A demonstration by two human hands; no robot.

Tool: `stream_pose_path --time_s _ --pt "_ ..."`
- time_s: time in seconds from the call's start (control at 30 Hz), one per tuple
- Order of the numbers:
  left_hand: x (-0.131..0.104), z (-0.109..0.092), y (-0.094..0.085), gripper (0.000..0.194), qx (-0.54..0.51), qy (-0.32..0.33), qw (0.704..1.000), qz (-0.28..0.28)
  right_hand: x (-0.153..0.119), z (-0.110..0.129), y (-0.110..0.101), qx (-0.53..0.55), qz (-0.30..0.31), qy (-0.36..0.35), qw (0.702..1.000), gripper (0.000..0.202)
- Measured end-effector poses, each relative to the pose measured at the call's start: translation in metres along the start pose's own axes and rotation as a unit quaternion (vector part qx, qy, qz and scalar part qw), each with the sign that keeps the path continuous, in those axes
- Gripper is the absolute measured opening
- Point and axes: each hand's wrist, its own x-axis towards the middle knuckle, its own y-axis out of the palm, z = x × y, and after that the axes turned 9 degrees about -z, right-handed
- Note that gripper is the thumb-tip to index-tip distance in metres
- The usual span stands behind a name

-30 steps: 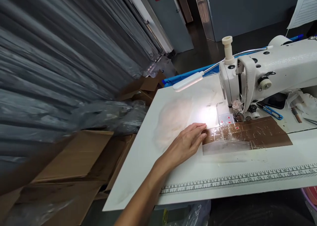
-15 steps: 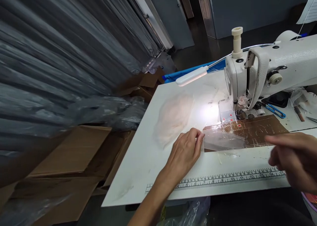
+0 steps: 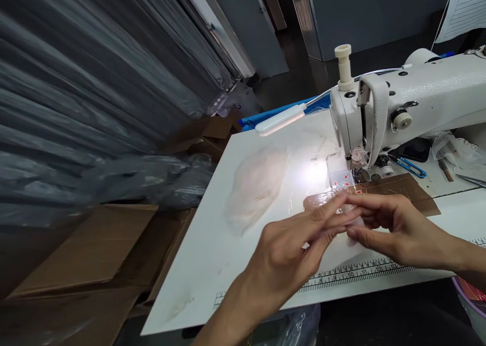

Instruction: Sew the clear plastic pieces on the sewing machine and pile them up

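Observation:
My left hand (image 3: 290, 247) and my right hand (image 3: 398, 229) meet fingertip to fingertip above the front of the sewing table. Between them is a piece of sheer white fabric (image 3: 343, 255), partly hidden by the fingers and hanging toward the printed ruler. Both hands are closed in a pinch on it. Under and behind the fingers lies a brown taped sheet (image 3: 404, 188), beside the needle area of the white sewing machine (image 3: 421, 90). A pale fabric rosette (image 3: 359, 155) sits by the machine's needle.
A soft pile of pale sheer fabric (image 3: 260, 181) lies on the white table (image 3: 197, 265) at left. The lamp (image 3: 281, 120) reaches over it. Blue thread snips (image 3: 412, 168) and tweezers (image 3: 471, 180) lie at right. Open cardboard boxes (image 3: 83, 255) stand left of the table.
My right hand has come in from the right and met my left hand. The sheer fabric, lying on the brown sheet before, is lifted between them. The view has shifted slightly.

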Motion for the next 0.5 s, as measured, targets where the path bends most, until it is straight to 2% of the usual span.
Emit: stream_pose_path --time_s 0.07,0.1,0.17,0.27,0.37,0.43,0.5 --pt "0.001 0.004 0.003 0.047 0.074 -0.003 0.995 -0.064 0.005 -0.001 0.000 0.039 -0.007 0.077 0.996 0.042" --pt "0.001 0.005 0.005 0.044 0.091 -0.002 0.993 -0.077 0.007 -0.002 0.000 0.044 -0.007 0.099 0.994 0.038" --pt "0.001 0.006 0.009 0.034 0.082 -0.001 0.994 -0.071 0.007 -0.002 -0.002 0.025 0.002 0.115 0.993 0.027" --pt "-0.003 0.001 0.012 0.029 0.007 -0.047 0.997 -0.058 0.001 0.001 -0.004 -0.036 0.011 0.069 0.997 0.015" --pt "-0.011 -0.008 0.015 0.032 -0.084 -0.123 0.985 -0.081 -0.010 0.009 -0.004 -0.063 0.018 -0.048 0.997 0.010" --pt "-0.017 -0.012 0.016 0.032 -0.131 -0.160 0.972 -0.108 -0.018 0.013 -0.001 -0.039 0.034 -0.102 0.993 0.014" --pt "-0.021 -0.012 0.018 0.031 -0.150 -0.197 0.959 -0.138 -0.023 0.013 0.002 0.009 0.071 -0.081 0.994 0.020"
